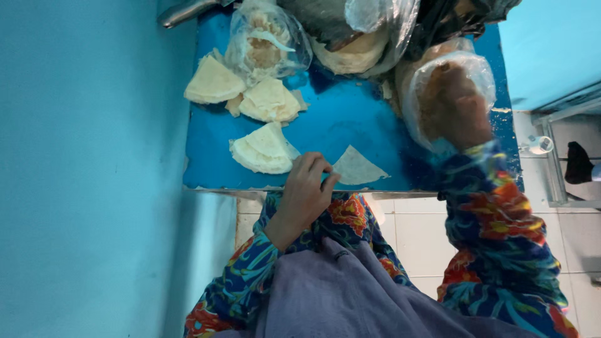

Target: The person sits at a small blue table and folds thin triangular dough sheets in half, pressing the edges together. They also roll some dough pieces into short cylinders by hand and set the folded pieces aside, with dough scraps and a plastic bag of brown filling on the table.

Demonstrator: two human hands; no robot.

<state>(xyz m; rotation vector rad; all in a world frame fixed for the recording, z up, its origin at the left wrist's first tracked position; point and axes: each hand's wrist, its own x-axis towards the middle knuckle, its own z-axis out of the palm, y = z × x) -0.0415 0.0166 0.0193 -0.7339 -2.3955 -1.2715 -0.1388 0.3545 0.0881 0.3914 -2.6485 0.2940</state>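
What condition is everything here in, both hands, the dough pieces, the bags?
Left hand: bare, fingertips pinching the single sheet's edge.
Right hand: covered by a clear plastic bag, raised over the table.
Single triangular sheet: flat, unfolded, alone.
Three stacks of triangular sheets: piled, lying flat.
Clear bag of dough: open at the top, partly filled.
Blue table: shiny, lightly floured.

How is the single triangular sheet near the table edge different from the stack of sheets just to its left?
The single triangular sheet lies flat and thin, one layer only; the stack of sheets is thick, with many layers showing at its curved edge. The single sheet is pinched at its corner by the left hand; the stack lies just beside that hand, and contact is unclear. The sheet looks greyish white, the stack creamier. Both are wedge-shaped dough sheets on the blue tabletop.
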